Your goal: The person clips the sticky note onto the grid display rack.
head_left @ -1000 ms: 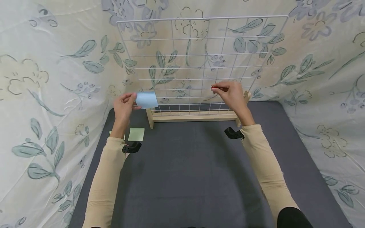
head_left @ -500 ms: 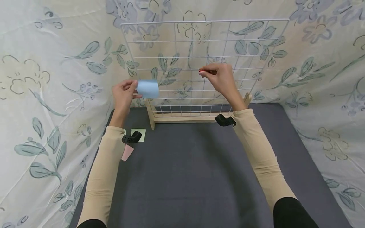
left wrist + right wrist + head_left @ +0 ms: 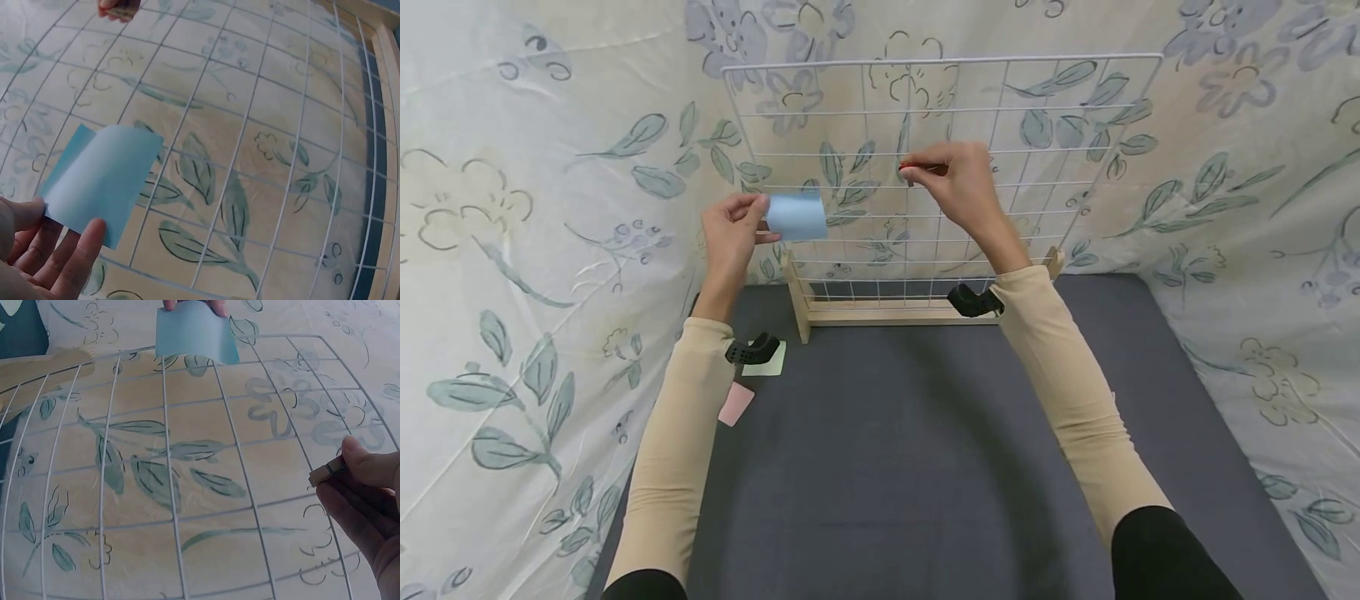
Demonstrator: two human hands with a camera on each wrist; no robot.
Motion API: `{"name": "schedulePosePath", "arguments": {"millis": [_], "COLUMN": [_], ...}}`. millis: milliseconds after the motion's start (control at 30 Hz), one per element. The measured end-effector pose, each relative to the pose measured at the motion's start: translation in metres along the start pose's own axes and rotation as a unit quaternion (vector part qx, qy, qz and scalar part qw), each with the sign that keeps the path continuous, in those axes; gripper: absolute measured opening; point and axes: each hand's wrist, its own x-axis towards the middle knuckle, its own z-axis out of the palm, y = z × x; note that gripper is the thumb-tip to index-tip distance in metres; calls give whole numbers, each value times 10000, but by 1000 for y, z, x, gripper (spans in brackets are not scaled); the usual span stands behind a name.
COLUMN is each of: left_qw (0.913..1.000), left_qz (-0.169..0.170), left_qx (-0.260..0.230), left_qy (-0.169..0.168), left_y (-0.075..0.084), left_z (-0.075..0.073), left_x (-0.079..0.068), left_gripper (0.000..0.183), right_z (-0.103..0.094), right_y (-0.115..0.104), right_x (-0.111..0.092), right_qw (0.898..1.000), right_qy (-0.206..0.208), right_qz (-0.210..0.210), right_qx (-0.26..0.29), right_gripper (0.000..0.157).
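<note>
My left hand (image 3: pixel 731 233) pinches a light blue sticky note (image 3: pixel 797 217) by its left edge, between thumb and fingers. The note bows slightly and is held up before the left side of a white wire grid panel (image 3: pixel 925 187). My right hand (image 3: pixel 958 185) pinches a small clothespin (image 3: pixel 328 470) between thumb and fingertips, in front of the panel's middle. In the right wrist view the clothespin shows a bare wood end and a metal spring; some red shows at the fingertips in the head view. The left wrist view shows the note (image 3: pixel 103 178) close before the wires.
The grid stands in a wooden base (image 3: pixel 895 315) at the back of the dark grey table (image 3: pixel 880 467). A pale green note (image 3: pixel 767 360) and a pink note (image 3: pixel 736 404) lie on the table by the left forearm. Floral cloth (image 3: pixel 1247 208) hangs behind and at the sides.
Both hands have risen along the grid. The right hand has moved left toward the note, clothespin still pinched. The pink note has come into sight beside the left sleeve.
</note>
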Motion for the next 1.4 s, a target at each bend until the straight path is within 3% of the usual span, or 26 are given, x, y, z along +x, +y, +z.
{"name": "schedulePosePath", "arguments": {"millis": [333, 500, 933, 1167, 1400], "left_qw": [9998, 9995, 9967, 9937, 9931], "left_qz": [-95, -3, 502, 532, 396], "left_qx": [-200, -284, -618, -968, -1091], "left_qy": [-13, -107, -175, -184, -149], "left_y": [17, 28, 56, 69, 78], "left_z": [6, 11, 18, 18, 22], "left_x": [7, 12, 29, 38, 47], "left_gripper": [30, 28, 24, 20, 25], "right_z": [5, 7, 13, 14, 21], "right_y": [-17, -33, -71, -86, -94], "right_x": [25, 40, 88, 110, 126], "right_qw": [9986, 9976, 9965, 9957, 9976], "right_qy": [99, 61, 149, 116, -126], "right_qz": [197, 41, -360, -312, -398], "right_qx": [489, 695, 734, 863, 555], "right_gripper": [17, 18, 20, 21, 21]}}
